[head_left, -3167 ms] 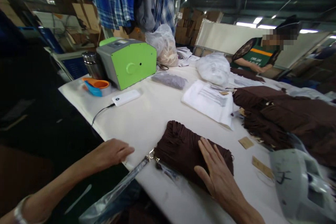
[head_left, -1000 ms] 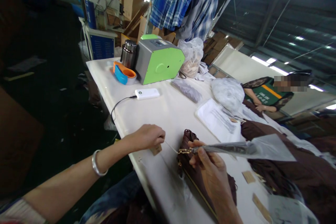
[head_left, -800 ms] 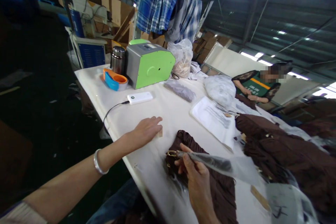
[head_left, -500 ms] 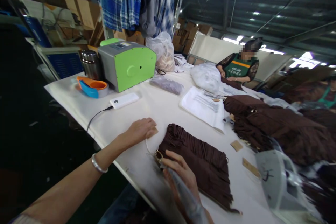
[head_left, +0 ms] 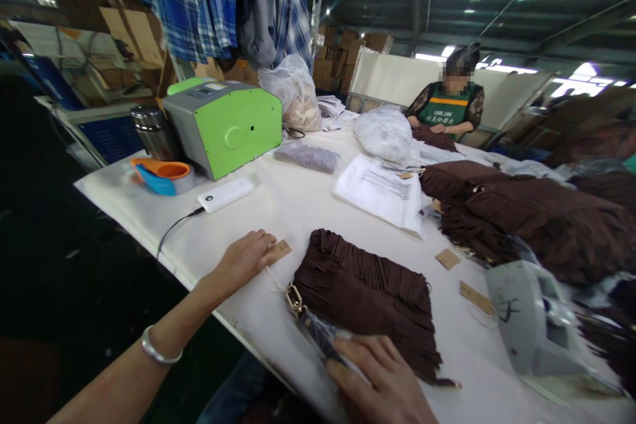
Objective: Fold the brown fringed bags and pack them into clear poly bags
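Note:
A brown fringed bag [head_left: 368, 301] lies flat on the white table in front of me. My left hand [head_left: 248, 253], with a silver bangle on its wrist, pinches a small kraft-paper tag [head_left: 281, 250] by one end. From the tag a white string runs to a gold clasp [head_left: 294, 298] at the bag's near left corner. A dark strap [head_left: 318, 336] in clear plastic extends from that clasp along the bag's near edge. My right hand [head_left: 380, 371] is closed over the strap's other end, fingers curled, partly hiding it.
At the left stand a green-and-grey machine [head_left: 228, 129], a steel flask [head_left: 155, 132], a tape dispenser [head_left: 161, 175] and a white power bank [head_left: 226, 194]. White plastic bags [head_left: 380, 192] lie behind. To the right are loose tags [head_left: 447, 258], a grey device [head_left: 527, 318] and piled brown bags [head_left: 536, 212]. A co-worker [head_left: 447, 106] sits opposite.
My right hand has slid along the strap toward me and right, uncovering the clasp and part of the strap. My left hand has shifted slightly left with the tag, which now shows more.

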`<state>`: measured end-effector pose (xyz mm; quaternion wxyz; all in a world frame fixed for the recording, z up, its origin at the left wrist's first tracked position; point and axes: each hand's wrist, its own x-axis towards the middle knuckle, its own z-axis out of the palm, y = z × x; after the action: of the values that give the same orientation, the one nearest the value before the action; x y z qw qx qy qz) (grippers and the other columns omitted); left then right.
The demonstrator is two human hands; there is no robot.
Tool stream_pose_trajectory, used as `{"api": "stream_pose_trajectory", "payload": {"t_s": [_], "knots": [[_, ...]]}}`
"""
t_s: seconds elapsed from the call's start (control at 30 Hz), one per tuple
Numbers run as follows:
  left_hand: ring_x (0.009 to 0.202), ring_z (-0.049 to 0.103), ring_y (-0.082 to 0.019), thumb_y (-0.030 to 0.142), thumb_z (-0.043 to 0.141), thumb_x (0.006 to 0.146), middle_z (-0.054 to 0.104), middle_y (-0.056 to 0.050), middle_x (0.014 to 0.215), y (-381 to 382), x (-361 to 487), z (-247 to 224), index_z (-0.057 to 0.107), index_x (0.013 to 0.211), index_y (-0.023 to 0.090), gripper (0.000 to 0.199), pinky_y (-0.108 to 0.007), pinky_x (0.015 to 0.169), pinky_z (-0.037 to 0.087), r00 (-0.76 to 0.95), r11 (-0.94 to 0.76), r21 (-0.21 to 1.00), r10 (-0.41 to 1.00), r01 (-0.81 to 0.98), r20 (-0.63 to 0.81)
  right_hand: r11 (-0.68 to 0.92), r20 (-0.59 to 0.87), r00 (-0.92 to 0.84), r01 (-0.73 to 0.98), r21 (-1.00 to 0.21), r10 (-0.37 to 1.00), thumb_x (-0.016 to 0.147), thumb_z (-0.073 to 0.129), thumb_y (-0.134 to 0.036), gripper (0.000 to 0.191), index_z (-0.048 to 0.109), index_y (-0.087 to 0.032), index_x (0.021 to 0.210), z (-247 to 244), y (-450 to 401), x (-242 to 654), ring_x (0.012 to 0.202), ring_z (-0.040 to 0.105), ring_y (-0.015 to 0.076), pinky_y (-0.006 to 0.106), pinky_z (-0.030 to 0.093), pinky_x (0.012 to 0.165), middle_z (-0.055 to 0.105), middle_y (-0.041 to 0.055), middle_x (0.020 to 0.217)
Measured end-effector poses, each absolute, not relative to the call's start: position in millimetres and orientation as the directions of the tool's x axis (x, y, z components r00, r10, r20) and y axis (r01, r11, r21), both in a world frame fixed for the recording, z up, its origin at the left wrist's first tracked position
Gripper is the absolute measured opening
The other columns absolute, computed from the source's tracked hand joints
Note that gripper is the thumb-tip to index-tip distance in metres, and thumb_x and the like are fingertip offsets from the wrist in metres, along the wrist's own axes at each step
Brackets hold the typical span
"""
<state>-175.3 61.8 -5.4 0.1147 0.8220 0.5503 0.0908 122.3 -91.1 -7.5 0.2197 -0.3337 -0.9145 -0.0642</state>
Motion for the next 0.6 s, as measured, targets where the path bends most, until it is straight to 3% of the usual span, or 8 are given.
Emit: {"api": "stream_pose_trajectory", "payload": {"t_s": [0.1, 0.2, 0.4, 0.53, 0.6], "knots": [[0.098, 0.057, -0.025, 0.034, 0.061, 0.079, 0.062, -0.006, 0.102, 68.2, -172.7, -0.7, 0.056, 0.099, 0.021, 0.025, -0.032, 0.08, 0.041, 0.341, -0.306, 0.3, 0.937, 0.903, -0.07, 0.75, 0.517, -0.655, 0.66, 0.036, 0.552, 0.102, 0.035, -0.025, 0.032, 0.067, -0.025, 0.097, -19.8, -92.6, 111.0, 0.086, 0.064, 0.0168, 0.03, 0.047, 0.076, 0.074, 0.0006, 0.103], [0.084, 0.059, -0.022, 0.037, 0.064, 0.072, 0.062, -0.002, 0.093, 80.7, -172.5, 1.2, 0.052, 0.091, 0.022, 0.027, -0.028, 0.065, 0.038, 0.34, -0.274, 0.338, 0.927, 0.9, -0.155, 0.696, 0.54, -0.599, 0.717, 0.032, 0.592, 0.104, 0.027, -0.026, 0.041, 0.066, -0.025, 0.094, -22.1, -87.9, 114.1, 0.091, 0.063, 0.0177, 0.034, 0.045, 0.083, 0.074, 0.0002, 0.102], [0.07, 0.057, -0.017, 0.03, 0.058, 0.07, 0.06, 0.004, 0.077, 91.2, -175.4, -3.7, 0.047, 0.087, 0.022, 0.021, -0.025, 0.056, 0.033, 0.361, -0.265, 0.39, 0.911, 0.882, -0.198, 0.759, 0.544, -0.658, 0.649, 0.058, 0.521, 0.101, 0.041, -0.024, 0.025, 0.066, -0.024, 0.099, -22.6, -83.3, 131.6, 0.103, 0.062, 0.0175, 0.034, 0.043, 0.095, 0.072, -0.0007, 0.111], [0.069, 0.06, -0.016, 0.022, 0.05, 0.079, 0.061, 0.003, 0.078, 80.4, -170.2, 3.8, 0.043, 0.114, 0.021, 0.035, -0.024, 0.059, 0.037, 0.322, -0.254, 0.472, 0.944, 0.844, -0.069, 0.762, 0.588, -0.629, 0.646, 0.033, 0.509, 0.101, 0.041, -0.024, 0.025, 0.066, -0.023, 0.103, -31.4, -82.0, 134.0, 0.104, 0.062, 0.0162, 0.034, 0.042, 0.099, 0.072, -0.0009, 0.109], [0.068, 0.06, -0.016, 0.023, 0.047, 0.086, 0.061, 0.003, 0.08, 69.3, -158.7, 14.9, 0.041, 0.12, 0.02, 0.035, -0.024, 0.059, 0.038, 0.271, -0.275, 0.405, 0.96, 0.872, 0.068, 0.767, 0.617, -0.619, 0.641, 0.039, 0.486, 0.101, 0.041, -0.024, 0.026, 0.066, -0.022, 0.1, -33.1, -81.0, 134.0, 0.103, 0.061, 0.0157, 0.034, 0.041, 0.101, 0.072, -0.0007, 0.108]]}}
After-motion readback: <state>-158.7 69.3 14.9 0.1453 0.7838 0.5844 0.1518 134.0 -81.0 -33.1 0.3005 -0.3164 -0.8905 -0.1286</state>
